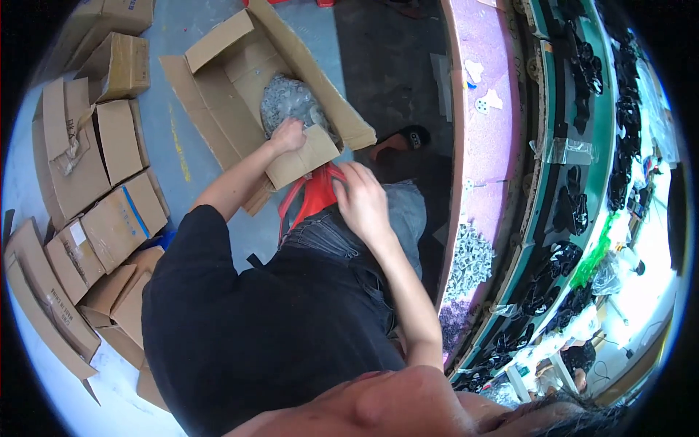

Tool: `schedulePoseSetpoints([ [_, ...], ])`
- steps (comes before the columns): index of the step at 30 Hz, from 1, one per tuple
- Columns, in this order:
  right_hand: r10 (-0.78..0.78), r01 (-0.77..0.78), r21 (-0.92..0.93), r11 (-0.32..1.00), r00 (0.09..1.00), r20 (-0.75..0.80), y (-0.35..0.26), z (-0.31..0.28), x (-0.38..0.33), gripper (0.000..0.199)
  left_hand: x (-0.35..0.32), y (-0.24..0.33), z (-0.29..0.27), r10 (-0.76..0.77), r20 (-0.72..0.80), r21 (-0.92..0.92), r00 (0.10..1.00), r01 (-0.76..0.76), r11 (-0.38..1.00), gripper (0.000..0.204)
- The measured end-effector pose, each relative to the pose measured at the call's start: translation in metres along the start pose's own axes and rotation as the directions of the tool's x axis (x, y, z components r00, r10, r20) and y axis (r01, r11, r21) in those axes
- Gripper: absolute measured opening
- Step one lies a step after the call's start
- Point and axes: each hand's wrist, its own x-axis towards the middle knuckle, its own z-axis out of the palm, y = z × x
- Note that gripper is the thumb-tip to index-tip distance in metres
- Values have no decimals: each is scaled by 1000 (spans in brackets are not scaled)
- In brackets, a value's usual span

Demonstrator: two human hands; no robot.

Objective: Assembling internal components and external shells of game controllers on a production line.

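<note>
My left hand [289, 136] is closed in a fist at the near end of an open cardboard box [218, 102]. It meets the edge of a clear plastic bag [287, 102] filled with small grey parts, whose kind I cannot make out. A box flap [306, 156] stands just in front of that hand. Close to my lap, my right hand [362, 200] has its fingers bent onto the edge of a red plastic stool [317, 191]. Part of the stool is hidden by my dark clothing.
Several cardboard boxes [113, 226] are stacked along the left. On the right runs a long bench with a pink top [484, 146], bearing a heap of small grey parts [470, 258]. Beyond it, black parts [571, 207] lie along a green-edged line. A dark shoe [415, 136] shows by the bench.
</note>
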Motion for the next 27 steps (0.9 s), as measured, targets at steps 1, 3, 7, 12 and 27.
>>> schedulePoseSetpoints([
  [1, 38, -35, -24, 999, 992, 117, 7, 21, 13, 38, 3, -11, 10, 56, -31, 69, 998, -54, 996, 48],
  [3, 114, -90, -91, 992, 944, 310, 34, 71, 38, 44, 10, -22, 29, 35, -56, -104, 998, -41, 994, 52],
  [7, 206, -169, -133, 977, 913, 353, 77, 113, 45, 48, 64, -43, 41, -282, -2, -584, 959, 228, 779, 62],
  [12, 217, -197, -93, 976, 906, 362, 72, 107, 32, 43, 65, -65, 64, -428, 120, -992, 896, 129, -7, 33],
  [27, 259, -231, -142, 962, 941, 219, 97, 116, 45, 77, 39, -12, 33, -61, 279, -722, 958, 251, 645, 37],
])
